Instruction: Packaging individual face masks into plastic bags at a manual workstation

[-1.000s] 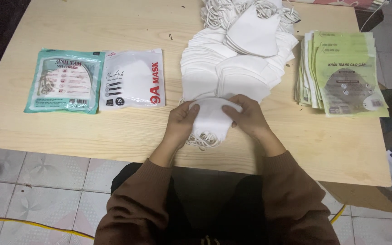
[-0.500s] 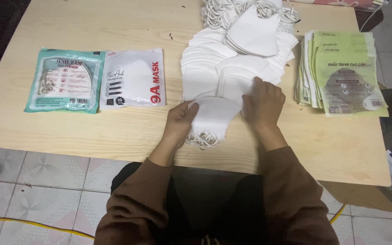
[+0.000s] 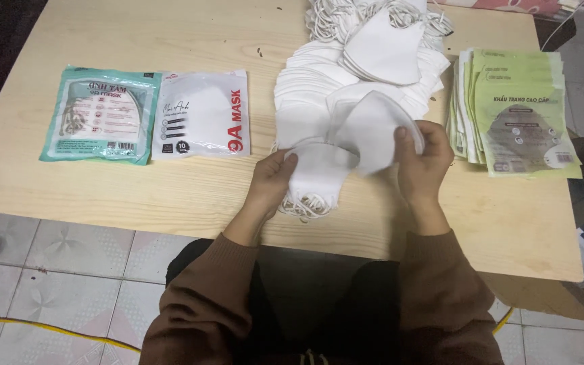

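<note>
Presently, head view: a small stack of white masks [image 3: 319, 172] is pinned to the desk [image 3: 170, 196] by the left hand [image 3: 272, 181], fingers closed on it. One folded mask [image 3: 373, 132] is pinched in the right hand [image 3: 424, 155], raised beside the large mask pile [image 3: 319, 88]. Judged step: one mask being gathered onto the stack; careful alignment is called for next.

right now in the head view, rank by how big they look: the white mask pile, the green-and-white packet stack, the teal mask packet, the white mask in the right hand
1. white mask pile
2. green-and-white packet stack
3. teal mask packet
4. white mask in the right hand

The packet stack and the teal packet look close in size, so their order is unsure.
</note>
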